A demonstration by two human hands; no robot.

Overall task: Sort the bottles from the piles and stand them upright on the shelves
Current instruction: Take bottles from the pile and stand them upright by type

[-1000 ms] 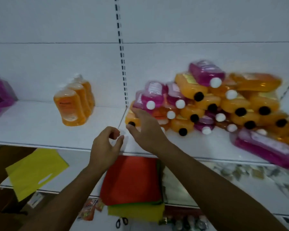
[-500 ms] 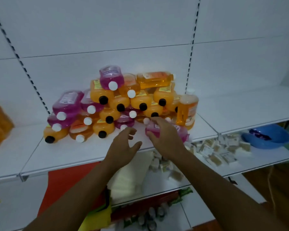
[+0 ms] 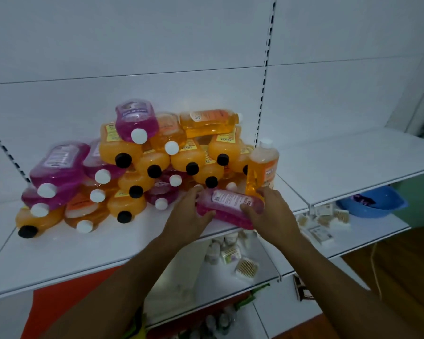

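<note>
We are gripping a pink bottle (image 3: 229, 208) lying on its side at the front edge of the white shelf (image 3: 88, 250), our left hand (image 3: 189, 211) curling round its cap end and our right hand (image 3: 271, 211) curling round its base end. It is lying just in front of the pile of orange and pink bottles (image 3: 142, 165), beside an upright orange bottle (image 3: 262, 170).
</note>
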